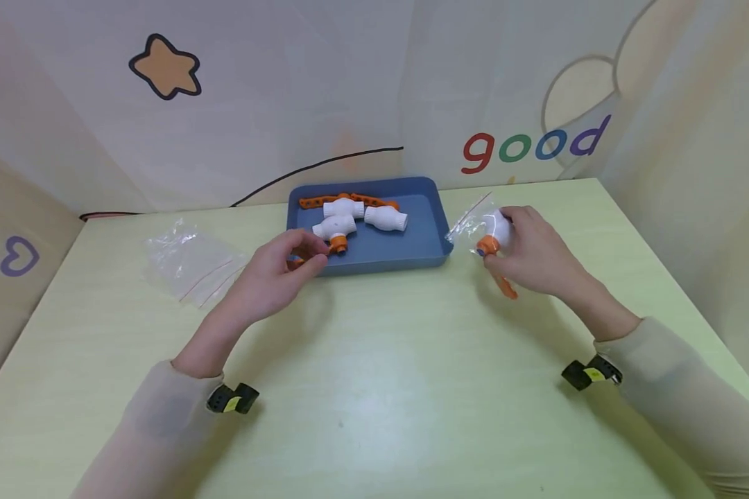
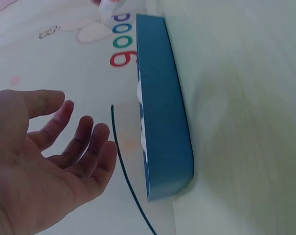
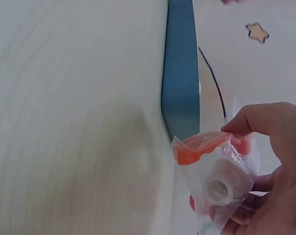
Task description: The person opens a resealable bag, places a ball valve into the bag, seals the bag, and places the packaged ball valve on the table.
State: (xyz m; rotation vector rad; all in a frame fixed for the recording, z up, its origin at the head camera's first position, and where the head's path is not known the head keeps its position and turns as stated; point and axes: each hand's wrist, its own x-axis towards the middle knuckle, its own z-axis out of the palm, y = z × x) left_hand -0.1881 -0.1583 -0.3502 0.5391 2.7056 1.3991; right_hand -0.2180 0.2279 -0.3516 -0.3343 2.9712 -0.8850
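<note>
Left hand (image 1: 276,277): fingers apart, at blue rectangular tray (image 1: 406,248)
Right hand (image 1: 537,256): clamped on clear-bagged white-and-orange plastic valve (image 1: 497,231) (tray's right)

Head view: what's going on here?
A person's right hand holds a clear zip bag with a white, orange-levered valve inside, right of the blue tray. The left hand hovers empty at the tray's left end. Other white valves lie in the tray; clear bags lie on the table to the left.
</note>
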